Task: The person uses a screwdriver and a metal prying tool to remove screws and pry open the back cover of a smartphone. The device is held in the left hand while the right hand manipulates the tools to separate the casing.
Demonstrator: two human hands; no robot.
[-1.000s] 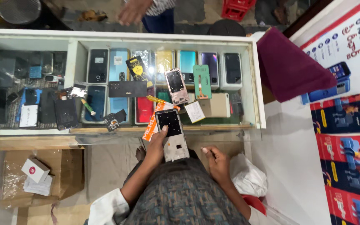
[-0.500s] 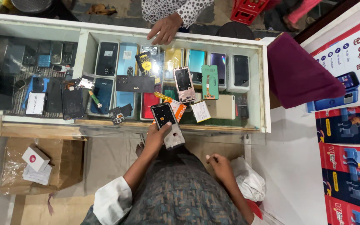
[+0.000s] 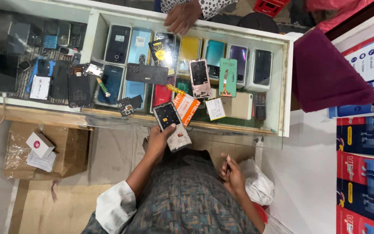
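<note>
Our left hand holds a phone at the counter's near edge.

Our left hand (image 3: 157, 141) wraps its fingers around a dark-screened phone (image 3: 172, 126), tilted, just over the glass display counter (image 3: 284, 86) beside an orange packet (image 3: 186, 108). Our right hand (image 3: 232, 173) hangs low by a white bag (image 3: 258, 186), fingers pressed together, pinching something thin we cannot make out. Across the glass, another person's hand (image 3: 182, 16) rests on the far edge.

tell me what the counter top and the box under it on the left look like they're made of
Counter top: clear glass in a pale frame, likely; the boxed phones beneath show straight through it and it carries faint glare. Box: brown corrugated cardboard, matte, apparently wrapped in clear plastic film, judging by shiny wrinkles over it. The left hand holds an opened phone at the counter's edge.
</note>
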